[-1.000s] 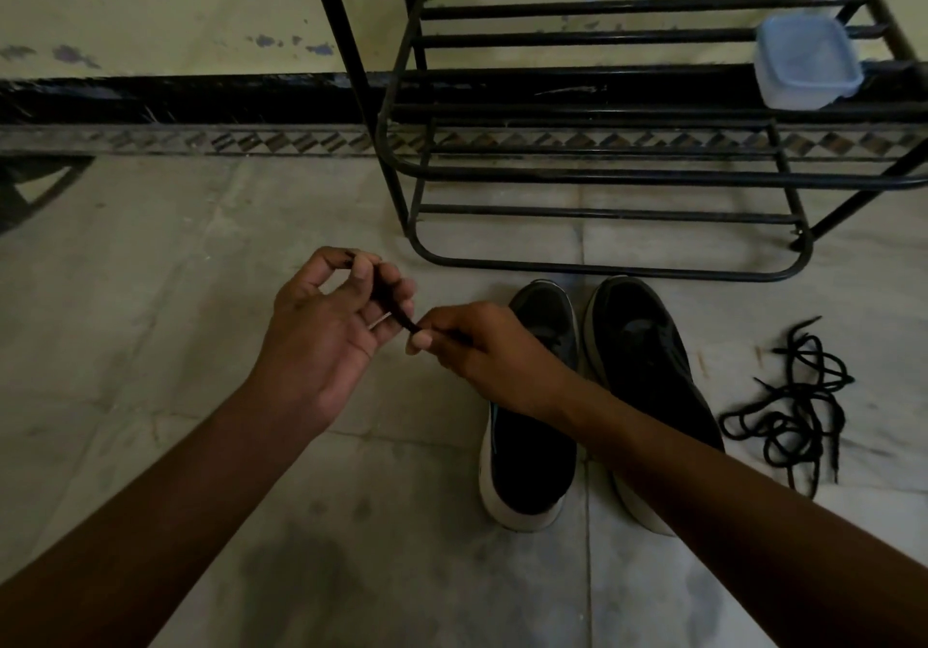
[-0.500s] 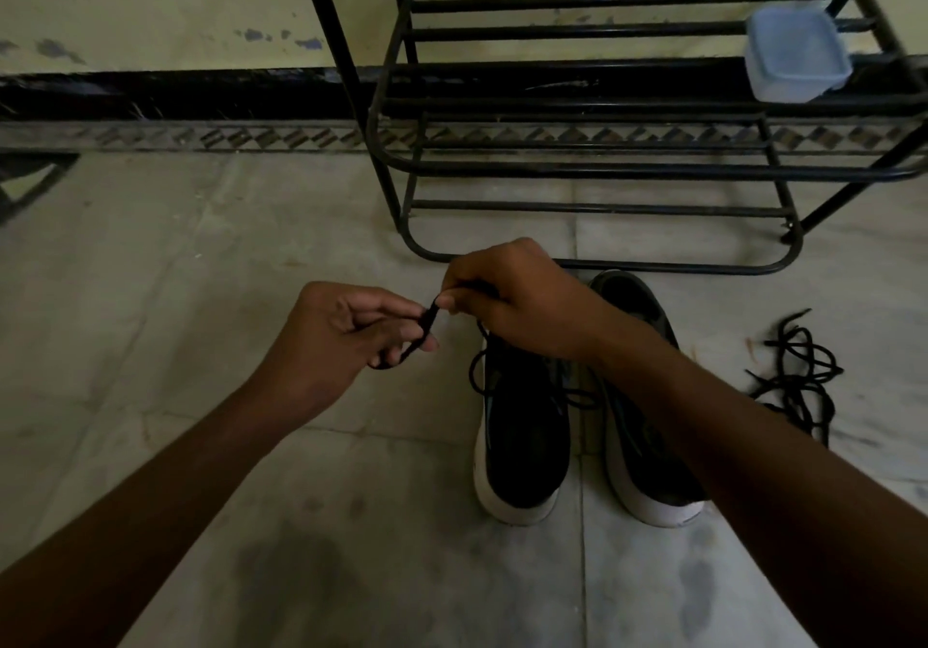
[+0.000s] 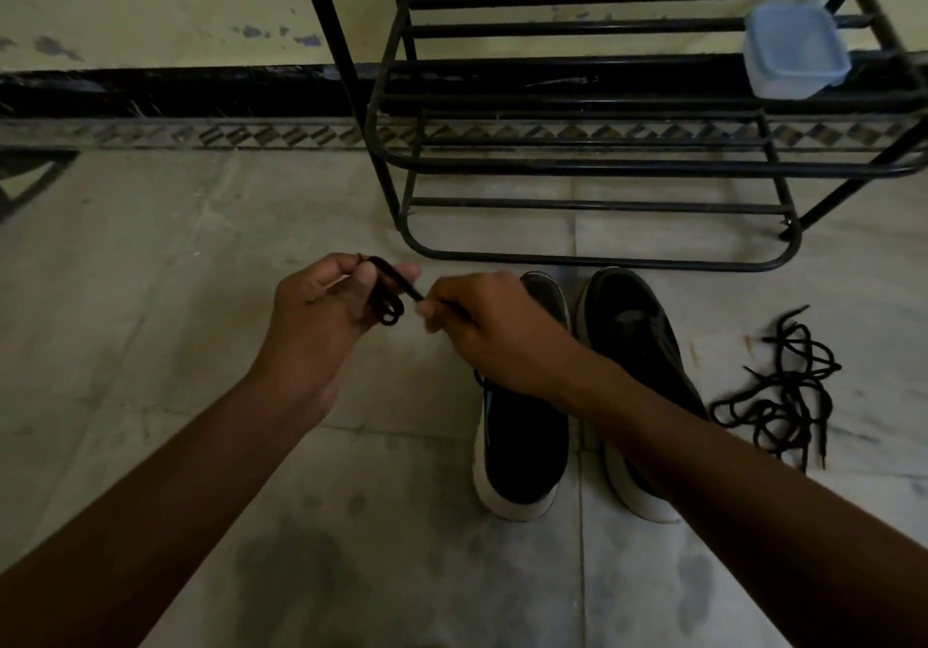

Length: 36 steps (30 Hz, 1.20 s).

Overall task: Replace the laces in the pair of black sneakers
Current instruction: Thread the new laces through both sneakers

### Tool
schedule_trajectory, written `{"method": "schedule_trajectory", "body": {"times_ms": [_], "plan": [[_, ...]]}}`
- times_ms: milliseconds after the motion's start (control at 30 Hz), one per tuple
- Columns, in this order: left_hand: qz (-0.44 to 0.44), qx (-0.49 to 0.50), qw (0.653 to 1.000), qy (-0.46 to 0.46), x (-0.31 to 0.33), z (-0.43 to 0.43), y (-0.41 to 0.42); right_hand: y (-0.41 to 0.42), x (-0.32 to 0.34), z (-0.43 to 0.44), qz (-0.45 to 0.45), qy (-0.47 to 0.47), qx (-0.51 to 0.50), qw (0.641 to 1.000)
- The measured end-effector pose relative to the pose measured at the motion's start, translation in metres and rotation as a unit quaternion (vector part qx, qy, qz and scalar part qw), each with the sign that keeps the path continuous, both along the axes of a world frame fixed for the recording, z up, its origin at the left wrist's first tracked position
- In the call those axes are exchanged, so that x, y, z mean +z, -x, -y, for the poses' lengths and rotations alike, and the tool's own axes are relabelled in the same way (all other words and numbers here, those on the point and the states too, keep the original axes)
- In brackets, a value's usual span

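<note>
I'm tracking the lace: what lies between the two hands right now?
In the head view, a short stretch of black lace spans the gap, running from the bundle gripped by the left hand to the pinch of the right hand.

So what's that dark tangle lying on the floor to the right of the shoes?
It is a loose tangle of black shoelaces, thin cord heaped in overlapping loops on the pale floor tiles. Several ends stick out, some away from the person and some toward them. It lies to the right of the nearer black sneaker, apart from it, and only the floor touches it.
</note>
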State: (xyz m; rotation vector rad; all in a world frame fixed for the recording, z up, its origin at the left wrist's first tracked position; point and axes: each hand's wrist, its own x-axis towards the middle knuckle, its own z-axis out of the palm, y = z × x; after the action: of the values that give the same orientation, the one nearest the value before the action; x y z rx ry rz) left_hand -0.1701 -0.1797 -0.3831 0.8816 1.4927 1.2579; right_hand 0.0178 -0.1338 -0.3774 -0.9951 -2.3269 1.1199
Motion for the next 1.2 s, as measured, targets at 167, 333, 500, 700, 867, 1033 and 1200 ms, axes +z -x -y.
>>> {"method": "schedule_trajectory", "body": {"times_ms": [167,333,500,700,867,1033,1200], "plan": [[0.332,0.074,0.94,0.024,0.007,-0.008,0.006,0.01,-0.013,0.019,0.07,0.028,0.091,0.993],[-0.15,0.002,0.988,-0.045,0.001,-0.001,0.007,-0.003,0.005,0.004,0.057,0.007,0.129,0.99],[-0.256,-0.14,0.953,-0.084,-0.002,0.009,-0.006,-0.019,0.023,-0.022,0.018,-0.074,0.055,0.996],[-0.199,-0.226,0.95,-0.078,0.002,0.006,-0.011,-0.023,0.023,-0.028,0.005,-0.108,-0.026,0.994],[-0.267,-0.099,0.956,-0.069,0.005,-0.002,-0.017,-0.017,0.016,-0.013,-0.051,-0.078,-0.09,0.992],[0.094,0.058,0.994,0.0,0.006,-0.013,-0.012,0.0,0.006,0.012,-0.025,-0.031,-0.052,0.998],[0.351,0.072,0.933,0.015,0.014,-0.021,-0.01,0.013,-0.01,0.035,0.004,0.014,-0.021,1.0]]}}
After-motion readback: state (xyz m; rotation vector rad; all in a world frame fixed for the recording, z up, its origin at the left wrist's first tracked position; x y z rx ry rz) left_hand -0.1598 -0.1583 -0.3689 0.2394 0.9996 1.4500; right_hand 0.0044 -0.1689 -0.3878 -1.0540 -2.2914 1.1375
